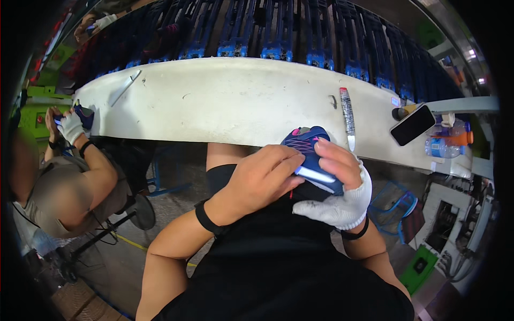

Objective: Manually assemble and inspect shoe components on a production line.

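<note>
A dark blue shoe (pixel 311 134) with pink trim and zigzag lacing sits between my hands, just over the table's near edge. My right hand (pixel 348 187), in a white glove with bare fingertips, wraps round the shoe's side and heel. My bare left hand (pixel 262 176) has its fingers closed at the shoe's opening. From those fingers a shiny, pale flat strip (pixel 317 174) runs along the shoe's heel end; glare hides its exact kind. The left fingertips are partly hidden against the shoe.
A tape-wrapped blade (pixel 348 117) and a flat metal tool (pixel 126 88) lie on the white table (pixel 235 99). A phone (pixel 413 125) and plastic bottles (pixel 444 147) are at right. Blue conveyor racks (pixel 278 32) stand behind. A co-worker's gloved hand (pixel 71 127) holds a shoe at left.
</note>
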Tool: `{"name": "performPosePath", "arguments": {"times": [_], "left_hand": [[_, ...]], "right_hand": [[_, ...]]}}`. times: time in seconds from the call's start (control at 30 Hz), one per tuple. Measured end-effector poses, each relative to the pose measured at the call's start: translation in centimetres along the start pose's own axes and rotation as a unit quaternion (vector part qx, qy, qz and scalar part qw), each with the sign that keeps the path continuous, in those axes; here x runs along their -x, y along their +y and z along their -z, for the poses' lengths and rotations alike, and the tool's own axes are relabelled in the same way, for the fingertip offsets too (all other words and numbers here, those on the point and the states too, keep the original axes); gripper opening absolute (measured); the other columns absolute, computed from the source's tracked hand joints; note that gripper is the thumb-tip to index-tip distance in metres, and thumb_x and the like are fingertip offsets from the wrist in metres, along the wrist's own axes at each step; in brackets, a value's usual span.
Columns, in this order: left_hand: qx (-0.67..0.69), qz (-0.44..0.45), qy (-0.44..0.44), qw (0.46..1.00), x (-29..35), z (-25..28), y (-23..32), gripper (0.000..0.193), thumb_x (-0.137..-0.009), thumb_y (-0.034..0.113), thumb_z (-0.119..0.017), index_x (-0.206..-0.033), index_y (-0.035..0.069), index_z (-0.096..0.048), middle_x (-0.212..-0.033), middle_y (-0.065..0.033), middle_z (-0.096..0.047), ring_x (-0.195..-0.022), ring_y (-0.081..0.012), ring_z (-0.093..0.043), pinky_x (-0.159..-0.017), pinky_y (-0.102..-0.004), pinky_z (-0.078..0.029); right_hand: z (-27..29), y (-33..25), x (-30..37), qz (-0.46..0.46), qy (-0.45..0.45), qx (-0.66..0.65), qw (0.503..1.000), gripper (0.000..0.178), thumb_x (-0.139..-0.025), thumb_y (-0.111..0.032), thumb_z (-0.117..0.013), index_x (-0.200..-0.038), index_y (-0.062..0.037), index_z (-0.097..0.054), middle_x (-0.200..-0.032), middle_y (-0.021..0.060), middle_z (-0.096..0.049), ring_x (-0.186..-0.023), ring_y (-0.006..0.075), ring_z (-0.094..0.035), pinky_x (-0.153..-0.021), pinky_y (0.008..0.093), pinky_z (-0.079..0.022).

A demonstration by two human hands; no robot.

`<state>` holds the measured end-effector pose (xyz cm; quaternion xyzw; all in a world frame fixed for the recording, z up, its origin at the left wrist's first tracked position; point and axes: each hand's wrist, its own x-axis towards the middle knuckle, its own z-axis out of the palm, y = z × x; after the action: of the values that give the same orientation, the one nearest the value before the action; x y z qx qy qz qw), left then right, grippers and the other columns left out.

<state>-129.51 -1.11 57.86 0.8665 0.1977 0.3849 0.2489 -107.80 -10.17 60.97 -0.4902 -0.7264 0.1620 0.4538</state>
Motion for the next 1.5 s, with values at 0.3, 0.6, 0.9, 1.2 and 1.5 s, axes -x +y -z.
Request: {"name": "performPosePath", "arguments": {"times": [0.3,0.6,0.9,1.2,1.5], "left_hand": [[-0.001,0.000,0.046,0.999,2.2,-1.3,0.2,0.040,-0.076,0.016,-0.097,-0.103,0.004,-0.069,-0.089,-0.0100,-0.064,-0.076,-0.0292,-0.067,-0.062,-0.0407,-0.052],[0.195,-0.008,0.050,0.979,3.4,-2.6,-0.4,0.040,-0.075,0.001,-0.087,-0.103,0.008,-0.059,-0.095,-0.0123,-0.055,-0.085,-0.0369,-0.053,-0.075,-0.0462,-0.042],[0.156,0.018,-0.001,0.988,3.2,-1.2,-2.2,0.037,-0.082,0.017,-0.090,-0.105,0.005,-0.064,-0.106,-0.0139,-0.063,-0.096,-0.0385,-0.064,-0.084,-0.0488,-0.054],[-0.068,-0.002,-0.020,0.997,6.0,2.0,-6.0,0.064,-0.084,0.004,-0.084,-0.146,0.009,-0.067,-0.155,-0.0235,-0.064,-0.140,-0.0434,-0.066,-0.113,-0.0494,-0.057],[0.031,0.076,-0.108,0.991,-1.3,8.4,-5.1,0.074,-0.086,0.037,-0.093,-0.142,0.000,-0.063,-0.128,-0.0223,-0.074,-0.112,-0.0444,-0.075,-0.097,-0.0465,-0.061]], "right_hand": [[-1.3,0.8,0.2,-0.065,0.040,0.014,0.997,0.081,-0.062,-0.044,-0.111,-0.118,-0.0076,-0.065,-0.117,0.0152,-0.081,-0.102,0.0315,-0.082,-0.091,0.0409,-0.066],[-1.2,0.2,-1.1,-0.042,-0.027,0.010,0.999,0.079,-0.059,-0.044,-0.111,-0.114,-0.0098,-0.066,-0.110,0.0107,-0.081,-0.102,0.0310,-0.083,-0.089,0.0405,-0.065],[0.1,2.7,-1.2,0.063,-0.106,-0.062,0.990,0.065,-0.066,-0.024,-0.111,-0.110,-0.0145,-0.065,-0.105,0.0086,-0.080,-0.099,0.0297,-0.082,-0.091,0.0439,-0.066],[-3.6,4.2,0.5,-0.112,0.263,-0.507,0.813,0.026,-0.107,-0.028,-0.076,-0.102,-0.0048,-0.065,-0.096,0.0192,-0.075,-0.089,0.0345,-0.077,-0.090,0.0535,-0.065],[-6.8,5.4,-6.2,-0.041,-0.051,-0.262,0.963,0.131,-0.065,-0.061,-0.106,-0.165,-0.0016,-0.045,-0.172,0.0227,-0.049,-0.162,0.0361,-0.045,-0.134,0.0480,-0.033]]}}
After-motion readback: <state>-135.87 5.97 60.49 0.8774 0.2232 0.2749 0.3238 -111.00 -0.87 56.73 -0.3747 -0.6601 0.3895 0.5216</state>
